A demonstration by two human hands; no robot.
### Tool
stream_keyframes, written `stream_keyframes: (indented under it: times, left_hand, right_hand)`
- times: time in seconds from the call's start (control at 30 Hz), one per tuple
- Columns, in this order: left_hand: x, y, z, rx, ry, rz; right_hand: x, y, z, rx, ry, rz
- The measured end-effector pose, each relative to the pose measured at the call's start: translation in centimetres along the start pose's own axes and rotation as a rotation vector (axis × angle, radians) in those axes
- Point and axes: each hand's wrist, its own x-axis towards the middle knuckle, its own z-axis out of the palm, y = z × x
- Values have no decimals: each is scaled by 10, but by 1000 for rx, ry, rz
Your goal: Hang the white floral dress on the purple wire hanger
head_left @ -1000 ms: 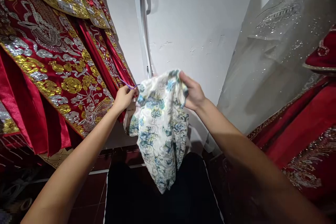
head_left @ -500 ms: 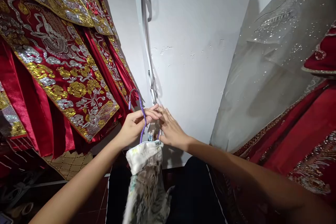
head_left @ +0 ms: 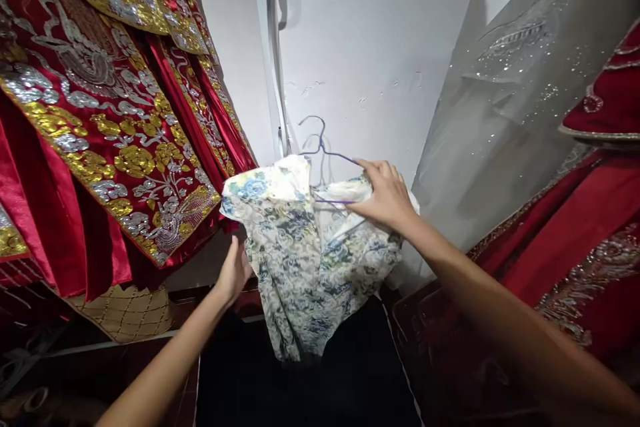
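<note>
A floral blouse (head_left: 295, 260) in white, blue and dark tones hangs on a purple clothes hanger (head_left: 323, 147), spread out in front of me. My right hand (head_left: 385, 197) is closed around the hanger's right arm, near the blouse's right shoulder, with the thumb below and fingers above. The hanger's hook points up, free of any rail. Beside the blouse's left edge, below its sleeve, my left hand (head_left: 235, 271) is open with its thumb up. Part of its fingers is hidden, and I see no grip on the cloth.
Red garments (head_left: 135, 160) with gold and silver embroidery hang at the left. A pale sequined gown (head_left: 480, 113) and a red beaded garment (head_left: 575, 233) hang at the right. A white wall (head_left: 370, 47) stands ahead, with a narrow metal upright (head_left: 274, 67) against it.
The blouse has turned from edge-on to face me and spread wide. My right hand has moved right along the hanger. My left hand has left the hanger and dropped lower left.
</note>
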Motion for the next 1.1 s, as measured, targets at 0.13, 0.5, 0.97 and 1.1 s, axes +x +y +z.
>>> stream_keyframes:
  times: [0.13,0.5,0.97,1.1]
  left_hand:
    - [-4,-54,-5,96,57,-28]
    - [-57,-102,1,-120,437,-141]
    - [-80,-89,8,-463,400,-268]
    - [-86,-96,14,-510,343,-282]
  right_hand:
    - [26,-25,6,-22,23,-103]
    - [-10,-56,11,285,-1,-189]
    - [-90,-133,64,1237,323,405]
    - [-163,-145,104,1215,361,788]
